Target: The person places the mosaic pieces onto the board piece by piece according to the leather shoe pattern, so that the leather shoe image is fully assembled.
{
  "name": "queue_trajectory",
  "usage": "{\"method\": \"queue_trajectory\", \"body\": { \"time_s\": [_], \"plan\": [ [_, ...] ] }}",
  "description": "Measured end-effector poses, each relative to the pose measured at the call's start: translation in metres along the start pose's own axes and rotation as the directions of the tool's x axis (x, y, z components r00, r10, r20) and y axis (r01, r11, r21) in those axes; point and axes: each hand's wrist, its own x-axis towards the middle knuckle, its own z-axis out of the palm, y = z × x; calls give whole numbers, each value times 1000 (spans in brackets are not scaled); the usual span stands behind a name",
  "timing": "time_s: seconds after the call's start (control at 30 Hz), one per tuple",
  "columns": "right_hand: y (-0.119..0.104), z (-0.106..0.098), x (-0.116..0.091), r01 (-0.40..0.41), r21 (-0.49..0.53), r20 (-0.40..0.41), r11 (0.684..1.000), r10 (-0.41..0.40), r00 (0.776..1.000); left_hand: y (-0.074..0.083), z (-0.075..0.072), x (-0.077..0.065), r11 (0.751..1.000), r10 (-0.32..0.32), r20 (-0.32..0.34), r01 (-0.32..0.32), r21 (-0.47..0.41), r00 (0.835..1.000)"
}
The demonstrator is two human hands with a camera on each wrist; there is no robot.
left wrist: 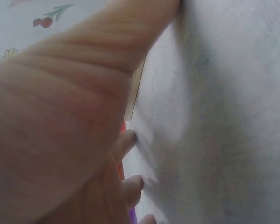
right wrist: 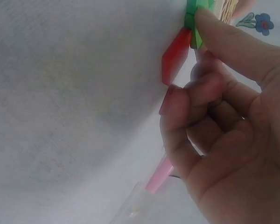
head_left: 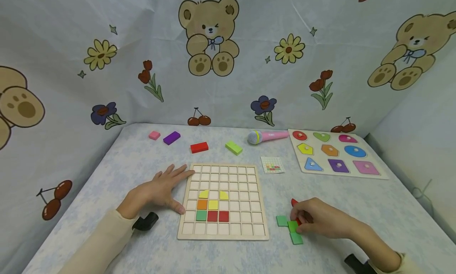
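Far over on the left of the pale table (head_left: 149,254), your light sleeve (head_left: 103,234) comes in, a black device (head_left: 145,221) at the wrist, and a pink block (head_left: 154,135) sits well beyond. Out of that cuff, your left hand (head_left: 158,191) is spread wide, gripping nothing: one fingertip touches the left rim of the wooden grid board (head_left: 246,217), thumb lower down the same side. Behind lie a purple block (head_left: 172,138), then a red block (head_left: 199,147).

Across to the board, flat before you, seven coloured tiles in its cells! Second column: a green tile (head_left: 201,215), an orange tile (head_left: 202,204) above it, a yellow tile (head_left: 204,194) on top. Two red tiles (head_left: 212,216) run rightward from the green, one yellow directly above the first, another two cells above the second.

Past the far edge, a lime block (head_left: 233,147), then a pink microphone (head_left: 270,136), and nearer, a small patterned card (head_left: 272,165).

Rightward again: three green tiles (head_left: 296,238) lie close together, red pieces (head_left: 294,202) showing at your right hand (head_left: 320,218). Its fingers are bent, thumb by the green; whether anything is pinched, I cannot tell. Farthest right, the shape puzzle (head_left: 317,145) carries nine coloured shapes in three rows.
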Motion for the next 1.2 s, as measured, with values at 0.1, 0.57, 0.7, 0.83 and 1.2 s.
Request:
{"method": "queue_trajectory", "body": {
  "time_s": [0.1,0.57,0.7,0.83,1.2],
  "plan": [
    [-1,0,0,-6,11,5,1000,6,1000,0,0,0,1000,3,2,-3,-1,1000],
    [-7,-9,5,24,28,35,999,-25,999,0,1,1,1000,-6,15,6,-7,1000],
    [-21,-15,17,60,3,2,998,-60,998,0,0,0,1000,-13,16,13,-8,1000],
    [-33,-13,34,108,-23,-9,994,-109,994,0,0,0,1000,-11,20,11,-13,1000],
    [-67,10,85,226,-54,-16,973,-227,974,-2,0,1,1000,-8,20,9,-16,1000]
  ]
}}
